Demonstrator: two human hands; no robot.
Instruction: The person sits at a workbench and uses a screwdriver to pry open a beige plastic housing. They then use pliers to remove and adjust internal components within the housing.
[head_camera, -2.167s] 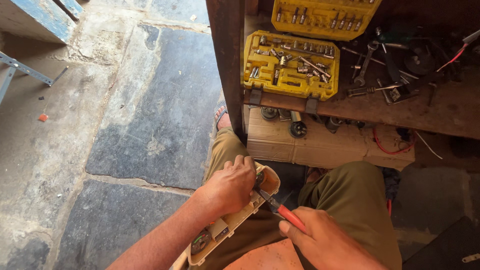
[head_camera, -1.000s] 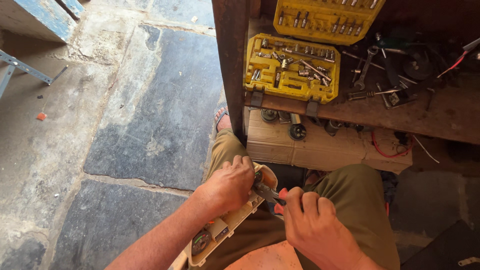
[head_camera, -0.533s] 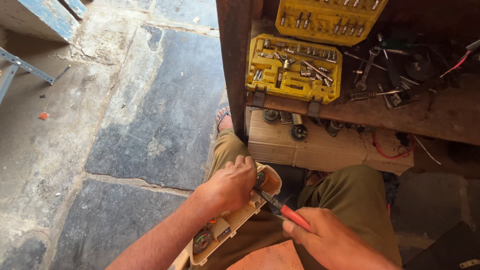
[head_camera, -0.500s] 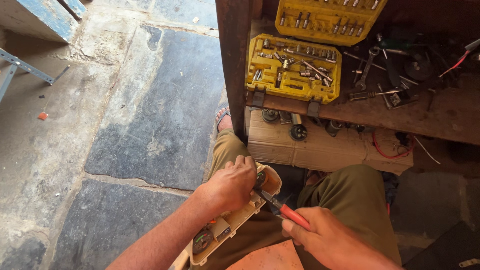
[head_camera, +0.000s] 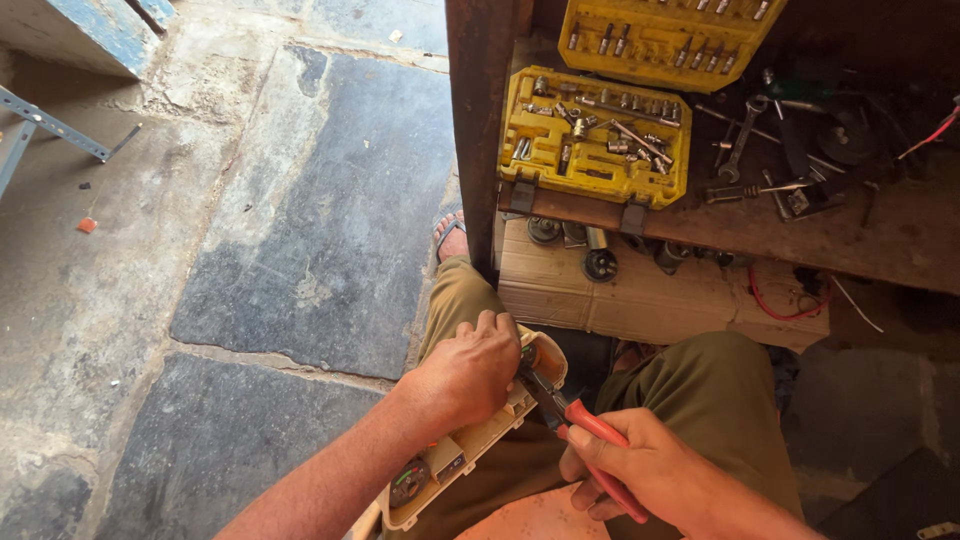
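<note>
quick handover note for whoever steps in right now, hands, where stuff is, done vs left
Left hand: clamped over the top of the cream plastic housing, which rests on the lap.
Right hand: grips the red-handled pliers, tips in at the housing's open upper end.
Nearby: open yellow socket set and loose wrenches on the wooden bench.
Done: housing open, inner parts exposed.
Left: whatever the pliers grip is hidden.

Hidden and cut-off parts
The left hand covers the cream casing's middle; the pliers' tips sit unseen behind it.
</note>
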